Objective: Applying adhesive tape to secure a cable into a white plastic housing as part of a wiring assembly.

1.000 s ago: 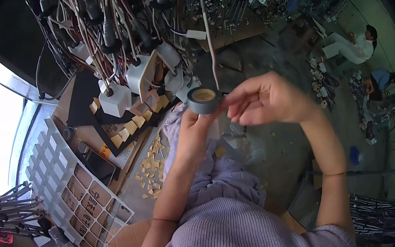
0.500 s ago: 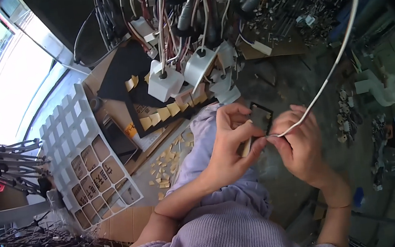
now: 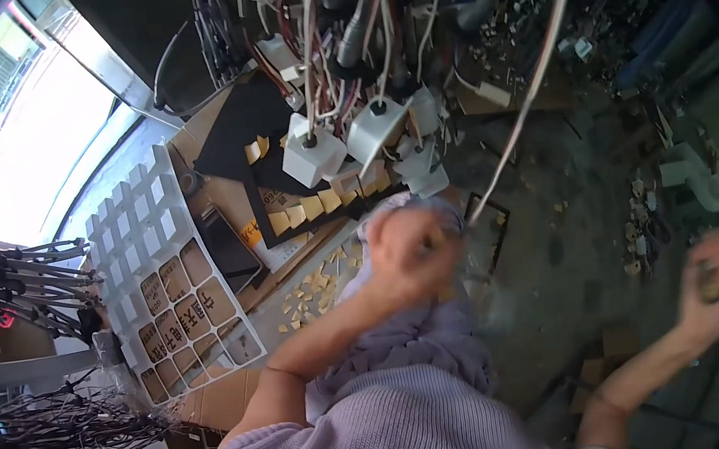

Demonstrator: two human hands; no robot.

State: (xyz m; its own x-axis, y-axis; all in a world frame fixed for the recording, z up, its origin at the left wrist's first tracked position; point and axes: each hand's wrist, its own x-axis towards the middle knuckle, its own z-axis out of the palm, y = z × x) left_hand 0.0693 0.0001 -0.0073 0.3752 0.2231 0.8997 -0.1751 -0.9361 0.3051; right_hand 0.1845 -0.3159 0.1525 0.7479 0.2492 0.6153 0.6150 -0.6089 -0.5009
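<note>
My left hand is over my lap, blurred, its fingers curled. A pale cable slants down from the top to this hand's edge; its end is hidden there, and the hand seems closed on it. Far out to the right is my right hand, smeared by motion, with a dark yellowish patch at its palm that I cannot make out. Beyond the left hand hang white box-shaped connector housings on bundled wires. A thin black frame shows just right of the left hand.
At the left lies a white plastic tray with square cells. Yellowish paper pieces line a black frame, and more scraps are scattered nearby. Black cable bundles crowd the left edge. Loose connectors lie at the right.
My right hand has let go of the cable and swung far to the right. My left hand has stayed near my lap, fingers more curled. The cable now runs straighter, and the view has shifted slightly.
</note>
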